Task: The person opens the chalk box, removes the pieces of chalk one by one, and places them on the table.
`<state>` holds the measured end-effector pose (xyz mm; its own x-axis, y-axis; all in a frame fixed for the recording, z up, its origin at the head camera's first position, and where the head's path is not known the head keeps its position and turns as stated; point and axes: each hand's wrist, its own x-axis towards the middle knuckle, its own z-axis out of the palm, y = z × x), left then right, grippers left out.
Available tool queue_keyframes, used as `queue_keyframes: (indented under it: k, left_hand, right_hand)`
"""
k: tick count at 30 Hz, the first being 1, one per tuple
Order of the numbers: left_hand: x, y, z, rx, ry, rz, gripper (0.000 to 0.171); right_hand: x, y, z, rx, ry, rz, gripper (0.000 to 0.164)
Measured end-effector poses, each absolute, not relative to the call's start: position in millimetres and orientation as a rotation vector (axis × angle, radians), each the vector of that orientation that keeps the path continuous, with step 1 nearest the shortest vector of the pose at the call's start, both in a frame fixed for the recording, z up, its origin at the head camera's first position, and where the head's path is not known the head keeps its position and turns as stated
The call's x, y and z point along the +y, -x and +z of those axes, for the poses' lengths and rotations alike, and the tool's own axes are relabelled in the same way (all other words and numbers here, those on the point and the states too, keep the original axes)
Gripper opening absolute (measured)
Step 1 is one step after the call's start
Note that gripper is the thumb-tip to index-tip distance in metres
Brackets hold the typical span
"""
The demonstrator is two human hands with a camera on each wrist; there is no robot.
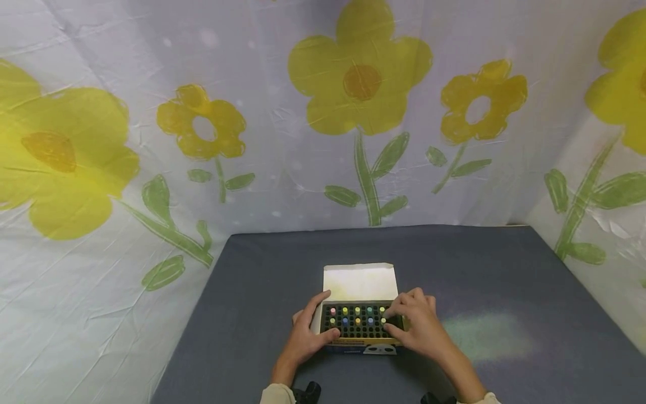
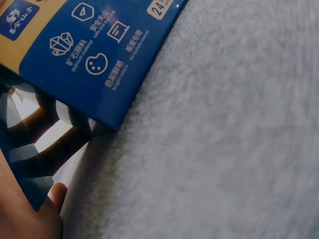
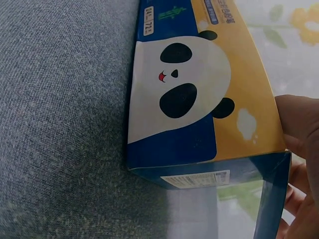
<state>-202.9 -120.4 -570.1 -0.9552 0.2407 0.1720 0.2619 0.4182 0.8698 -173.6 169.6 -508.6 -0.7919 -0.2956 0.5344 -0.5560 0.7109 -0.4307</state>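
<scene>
An open chalk box (image 1: 368,341) sits on the table with its white lid (image 1: 360,282) folded back. Inside, a black grid (image 1: 351,331) of holes holds two rows of colored chalk sticks, among them a pink chalk (image 1: 333,311) and an orange chalk (image 1: 358,321). My left hand (image 1: 308,331) grips the box's left end, thumb at the front edge and fingers along the far side. At the right end of the grid, the thumb and forefinger of my right hand (image 1: 419,324) pinch a pale yellow chalk (image 1: 383,321). A panda (image 3: 184,74) decorates the box front.
The table (image 1: 272,264) has a dark grey cloth cover, with a pale greenish patch (image 1: 487,336) to the right. A white sheet (image 1: 272,168) printed with yellow flowers hangs behind it and along both sides.
</scene>
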Motion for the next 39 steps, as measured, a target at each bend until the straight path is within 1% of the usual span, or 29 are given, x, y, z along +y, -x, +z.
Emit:
queue_keyframes:
  k: [8,21,27,35,39]
  left_hand:
    - [-119.4,204.5,-572.0,-2.603,0.478,-1.625,0.080]
    - [-120.6,201.7,-574.0,-2.593,0.471,-1.667,0.079]
    - [-122.0,200.6,-575.0,-2.588,0.481,-1.679,0.082]
    - [-121.1,201.1,-573.6,-2.599,0.454,-1.683,0.083]
    - [-121.3,201.5,-573.7,-2.599,0.458,-1.677,0.083]
  right_hand:
    - [166.9,174.1,-506.0,-2.564,-0.629,0.763,0.021]
    - [164.6,172.7,-509.2,-2.533,-0.631,0.773,0.023]
    - [163.9,171.7,-510.7,-2.472,-0.649,0.845,0.025]
    - [163.5,172.3,-512.1,-2.416,-0.641,1.003,0.023]
    - [163.4,175.1,-513.3,-2.346,-0.680,1.015,0.022]
